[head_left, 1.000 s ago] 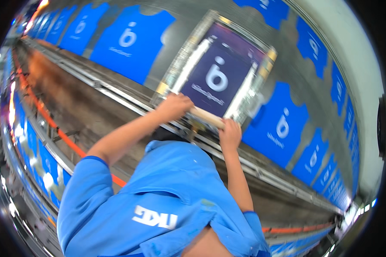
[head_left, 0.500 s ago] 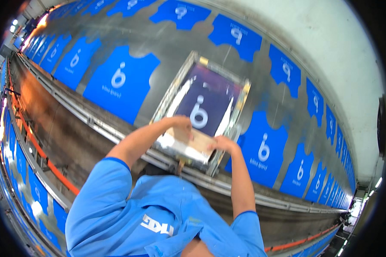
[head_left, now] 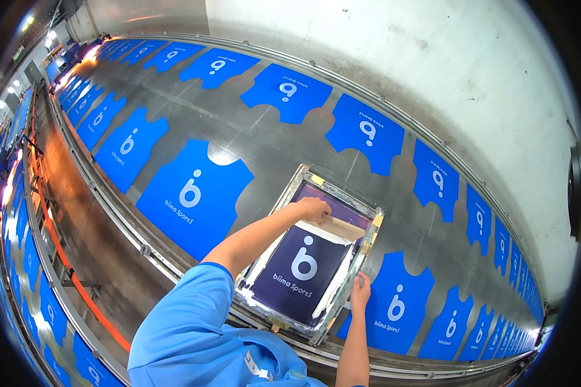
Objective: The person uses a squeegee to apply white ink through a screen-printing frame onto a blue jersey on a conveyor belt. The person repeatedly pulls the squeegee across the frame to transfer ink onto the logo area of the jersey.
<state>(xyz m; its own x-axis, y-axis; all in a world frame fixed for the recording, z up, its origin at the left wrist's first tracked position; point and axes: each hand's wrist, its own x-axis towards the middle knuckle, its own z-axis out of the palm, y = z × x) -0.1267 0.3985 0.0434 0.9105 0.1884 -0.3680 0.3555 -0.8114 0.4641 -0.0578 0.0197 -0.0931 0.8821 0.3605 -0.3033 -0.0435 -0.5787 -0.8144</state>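
A rectangular screen printing frame [head_left: 244,282] lies over the grey printing table. Its dark purple mesh shows a white round emblem and lettering, with white ink along the sides. My left hand [head_left: 314,209] is closed on a pale, flat-bladed squeegee [head_left: 343,228] near the far end of the mesh. The blade lies across the screen, with a ridge of white ink on its near side. My right hand [head_left: 361,290] is beside the frame's right rail, off the squeegee, its fingers curled together; whether they grip anything is hidden.
Blue shirt panels [head_left: 197,197] with white prints lie in two rows along the long grey table [head_left: 277,145]. Another blue panel [head_left: 397,309] is right of the frame. A metal rail [head_left: 132,235] edges the near side; a white wall [head_left: 458,71] stands behind.
The squeegee has moved from the near end of the screen to the far end in my left hand. My right hand has left it for the frame's right side. The view has shifted.
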